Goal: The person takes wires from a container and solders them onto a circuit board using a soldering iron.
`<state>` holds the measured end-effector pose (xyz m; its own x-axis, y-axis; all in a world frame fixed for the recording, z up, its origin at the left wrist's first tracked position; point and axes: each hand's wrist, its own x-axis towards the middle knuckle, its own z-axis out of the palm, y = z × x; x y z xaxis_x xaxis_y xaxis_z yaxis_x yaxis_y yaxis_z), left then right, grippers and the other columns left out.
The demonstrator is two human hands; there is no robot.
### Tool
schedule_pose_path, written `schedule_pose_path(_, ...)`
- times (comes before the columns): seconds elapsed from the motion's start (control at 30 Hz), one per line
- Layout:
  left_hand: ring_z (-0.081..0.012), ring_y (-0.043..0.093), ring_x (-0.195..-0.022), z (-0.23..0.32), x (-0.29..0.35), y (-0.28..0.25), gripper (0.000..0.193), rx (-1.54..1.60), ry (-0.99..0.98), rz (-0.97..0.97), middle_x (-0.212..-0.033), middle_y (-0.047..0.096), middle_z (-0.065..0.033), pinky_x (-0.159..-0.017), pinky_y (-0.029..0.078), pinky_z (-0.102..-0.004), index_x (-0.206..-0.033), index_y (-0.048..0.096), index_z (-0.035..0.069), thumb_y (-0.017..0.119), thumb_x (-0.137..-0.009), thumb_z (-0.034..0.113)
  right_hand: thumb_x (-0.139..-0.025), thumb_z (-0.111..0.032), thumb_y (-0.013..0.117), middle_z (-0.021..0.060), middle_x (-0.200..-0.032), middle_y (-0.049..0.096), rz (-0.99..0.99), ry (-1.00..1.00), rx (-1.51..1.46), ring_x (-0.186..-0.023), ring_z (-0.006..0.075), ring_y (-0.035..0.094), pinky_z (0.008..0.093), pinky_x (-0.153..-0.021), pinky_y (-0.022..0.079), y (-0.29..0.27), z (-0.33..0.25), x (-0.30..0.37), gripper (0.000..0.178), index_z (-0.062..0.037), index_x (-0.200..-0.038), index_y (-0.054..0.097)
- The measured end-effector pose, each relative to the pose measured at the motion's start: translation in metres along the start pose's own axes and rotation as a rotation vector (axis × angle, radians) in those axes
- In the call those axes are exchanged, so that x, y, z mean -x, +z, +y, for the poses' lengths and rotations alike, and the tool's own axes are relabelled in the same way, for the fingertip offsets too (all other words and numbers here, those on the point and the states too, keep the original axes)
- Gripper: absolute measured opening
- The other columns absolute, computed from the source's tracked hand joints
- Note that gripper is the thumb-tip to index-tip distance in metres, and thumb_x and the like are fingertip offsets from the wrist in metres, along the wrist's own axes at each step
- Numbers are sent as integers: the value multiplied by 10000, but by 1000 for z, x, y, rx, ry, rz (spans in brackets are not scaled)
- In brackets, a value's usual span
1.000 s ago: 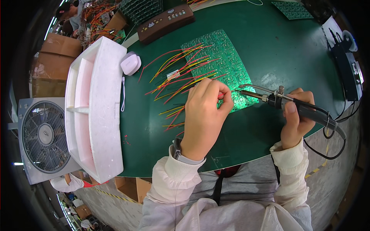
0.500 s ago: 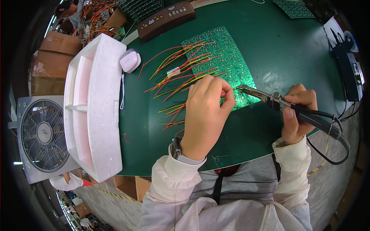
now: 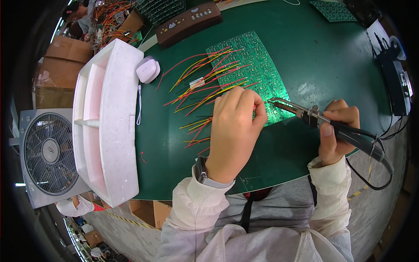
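Observation:
My right hand (image 3: 338, 131) is closed round a soldering iron (image 3: 318, 118) with a metal guide tube clamped along it. Its tip touches or hovers just over the green circuit board panel (image 3: 248, 52); I cannot tell which. Close to that tip, my left hand (image 3: 238, 124) pinches a thin red wire, mostly hidden by the fingers. Rows of red, yellow and black wires (image 3: 203, 83) run from the panel's left part onto the green table. Some of them pass behind my left hand.
A white foam tray (image 3: 120, 126) with compartments stands at the left, beside a pale earbud case (image 3: 148, 70). Further back lies a brown pencil case (image 3: 190, 24). A dark soldering station (image 3: 393, 74) sits at the right edge. Beyond the tray is a box fan (image 3: 50, 148).
Both hands stay almost in place at the panel. The soldering iron's rear end and cable have shifted slightly downward and left.

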<state>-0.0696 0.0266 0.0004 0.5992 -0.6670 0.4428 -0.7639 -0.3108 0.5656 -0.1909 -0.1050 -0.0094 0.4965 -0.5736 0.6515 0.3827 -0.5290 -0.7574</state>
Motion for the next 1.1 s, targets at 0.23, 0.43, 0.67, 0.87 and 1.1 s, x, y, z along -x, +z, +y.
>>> schedule_pose_path(0.23, -172, 476, -598, 1, 0, -1, 145, -21, 7, -8, -654, 495, -45, -540, 406, -281, -702, 503, 31, 615, -646, -42, -734, -205, 641, 58, -606, 444, 85, -10, -27, -519, 93, 376, 224, -486, 302, -2, -2, -1, 294, 10, -787, 449)
schedule_pose_path(0.43, -180, 482, -626, -1, -1, 1, 163, -20, 29, -27, -709, 498, -45, -584, 407, -289, -743, 491, 38, 609, -663, -40, -761, -161, 607, 56, -661, 460, 111, 21, 7, -572, 94, 383, 226, -536, 313, -3, -5, -2, 237, 10, -828, 457)
schedule_pose_path(0.67, -175, 480, -625, -12, -10, 1, 147, -22, 70, -44, -714, 493, -47, -591, 402, -280, -748, 491, 35, 600, -681, -38, -779, -121, 589, 57, -688, 480, 149, 82, 13, -617, 90, 391, 217, -572, 321, -1, -6, -2, 195, 8, -860, 468)
schedule_pose_path(0.87, -144, 505, -609, -12, -9, -6, 85, 93, 59, -10, -705, 502, -64, -573, 418, -253, -788, 526, 4, 580, -732, -29, -777, -113, 595, 54, -695, 486, 172, 89, 30, -618, 91, 397, 215, -574, 321, -3, -5, 1, 194, 7, -861, 468)
schedule_pose_path(1.1, -180, 517, -708, 0, -3, -25, 88, -88, 111, 147, -768, 546, -48, -660, 385, -281, -791, 580, 39, 624, -719, 14, -823, -182, 544, 53, -694, 472, 148, 45, 108, -559, 80, 401, 190, -506, 330, -8, -4, 3, 195, -8, -866, 466)
